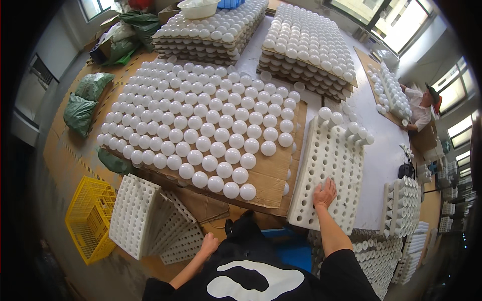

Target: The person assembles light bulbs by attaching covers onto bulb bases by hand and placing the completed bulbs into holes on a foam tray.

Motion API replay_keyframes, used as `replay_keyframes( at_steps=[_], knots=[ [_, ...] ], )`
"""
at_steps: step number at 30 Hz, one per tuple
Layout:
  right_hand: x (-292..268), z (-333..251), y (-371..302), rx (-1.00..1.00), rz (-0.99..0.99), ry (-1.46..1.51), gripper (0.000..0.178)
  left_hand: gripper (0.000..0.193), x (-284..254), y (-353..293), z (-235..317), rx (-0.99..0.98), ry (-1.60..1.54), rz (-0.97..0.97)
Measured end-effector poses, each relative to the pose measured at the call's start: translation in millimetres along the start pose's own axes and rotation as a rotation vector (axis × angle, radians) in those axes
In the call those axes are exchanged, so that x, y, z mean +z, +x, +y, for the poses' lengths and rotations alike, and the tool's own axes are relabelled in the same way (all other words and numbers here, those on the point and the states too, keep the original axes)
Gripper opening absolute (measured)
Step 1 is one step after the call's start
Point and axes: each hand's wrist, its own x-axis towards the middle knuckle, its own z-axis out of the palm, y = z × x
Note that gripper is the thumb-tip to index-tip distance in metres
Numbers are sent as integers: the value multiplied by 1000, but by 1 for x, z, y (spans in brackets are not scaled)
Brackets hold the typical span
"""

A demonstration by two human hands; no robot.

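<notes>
My right hand (325, 193) lies on a white foam tray (321, 165) with rows of round holes, its fingers stretched over the surface. Several white bulb-shaped pieces (353, 128) stand in the holes at the tray's far end; the rest of its visible holes hold nothing. Low beside my body, my left hand (210, 244) is loosely curled, with nothing visible in it. Near it, a fan of similar foam trays (173, 226) leans on edge. Left of the right-hand tray, many glossy white globes (216, 149) stand in rows on a brown cardboard sheet (271, 185).
Layered stacks of white globes (306, 47) rise at the back. A yellow crate (90, 220) sits at the lower left, with green sacks (83, 108) behind it. Trays of white cone-shaped parts (401, 205) stand at right. Another person (419, 108) works at the far right.
</notes>
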Motion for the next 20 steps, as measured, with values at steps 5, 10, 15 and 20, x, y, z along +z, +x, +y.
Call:
replay_keyframes(
  at_steps=[5, 10, 15, 20],
  knots=[
    [-3, 4, 7, 1, 38, -1, 50, 28, 2, -35, -2, -197, -170, 4],
    [13, -7, 7, -52, -3, -22, 50, 36, 8, -103, -34, -494, -121, 220],
    [14, 35, 8, -33, -11, -101, 51, 23, 26, -127, -24, -749, -455, 437],
    [39, 42, 23, -38, -105, -172, 59, 32, 125, -179, -31, -920, -303, 273]
  ],
)
